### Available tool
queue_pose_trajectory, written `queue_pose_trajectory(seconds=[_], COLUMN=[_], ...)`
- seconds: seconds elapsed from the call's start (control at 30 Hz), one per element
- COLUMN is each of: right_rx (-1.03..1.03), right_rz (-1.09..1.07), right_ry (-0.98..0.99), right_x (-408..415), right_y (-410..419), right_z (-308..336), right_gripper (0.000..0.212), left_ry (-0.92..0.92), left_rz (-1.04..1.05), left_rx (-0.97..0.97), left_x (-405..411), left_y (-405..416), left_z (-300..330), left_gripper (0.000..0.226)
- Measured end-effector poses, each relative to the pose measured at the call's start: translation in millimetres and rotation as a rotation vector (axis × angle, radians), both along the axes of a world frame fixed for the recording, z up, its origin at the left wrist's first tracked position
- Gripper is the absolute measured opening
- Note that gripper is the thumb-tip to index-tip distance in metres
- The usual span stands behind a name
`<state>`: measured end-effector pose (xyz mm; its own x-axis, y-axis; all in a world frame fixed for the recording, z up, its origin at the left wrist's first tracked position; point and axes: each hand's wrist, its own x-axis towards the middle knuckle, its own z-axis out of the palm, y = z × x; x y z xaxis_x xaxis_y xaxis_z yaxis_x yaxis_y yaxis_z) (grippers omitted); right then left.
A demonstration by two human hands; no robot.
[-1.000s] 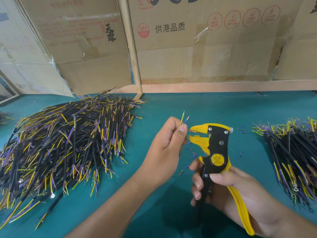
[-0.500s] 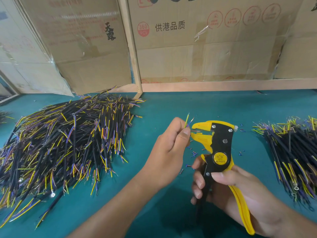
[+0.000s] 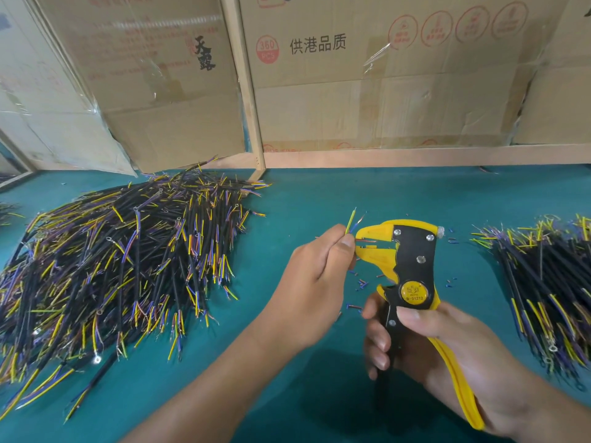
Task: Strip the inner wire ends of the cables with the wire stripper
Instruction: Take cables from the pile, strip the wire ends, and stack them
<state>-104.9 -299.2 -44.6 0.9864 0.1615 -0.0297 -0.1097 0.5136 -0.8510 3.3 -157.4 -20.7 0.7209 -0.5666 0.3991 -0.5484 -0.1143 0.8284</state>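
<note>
My left hand (image 3: pixel 315 276) pinches one cable between thumb and fingers; its yellow-green inner wire (image 3: pixel 350 220) sticks up past my thumb, and a thin red inner wire (image 3: pixel 366 240) reaches into the stripper's jaws. My right hand (image 3: pixel 441 350) grips the handles of the yellow and black wire stripper (image 3: pixel 412 266), which stands upright with its jaws pointing left at my left thumb. The cable's black body is hidden inside my left hand.
A big pile of black cables (image 3: pixel 121 266) with yellow, blue and purple ends covers the green table (image 3: pixel 319 199) at the left. A smaller pile of cables (image 3: pixel 543 282) lies at the right. Small insulation scraps (image 3: pixel 361 284) lie under the stripper. Cardboard boxes (image 3: pixel 351 91) stand behind.
My left hand has brought the cable closer, so the red inner wire now lies between the stripper's jaws. Both hands have shifted slightly right.
</note>
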Motion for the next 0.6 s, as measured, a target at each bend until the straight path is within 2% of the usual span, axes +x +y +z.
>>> queue_pose_trajectory(seconds=[0.23,0.6], right_rx=[-0.013,0.115], right_rz=[0.010,0.072], right_ry=[-0.015,-0.022], right_x=[0.2,0.0], right_y=[-2.4,-5.8], right_z=[-1.7,-0.7], right_gripper=[0.051,0.036], left_ry=[-0.118,-0.141], left_rz=[0.024,0.013], left_rx=[0.046,0.027], left_x=[-3.1,-3.7], left_y=[1.8,1.8], left_z=[3.6,5.4], left_gripper=[0.028,0.031])
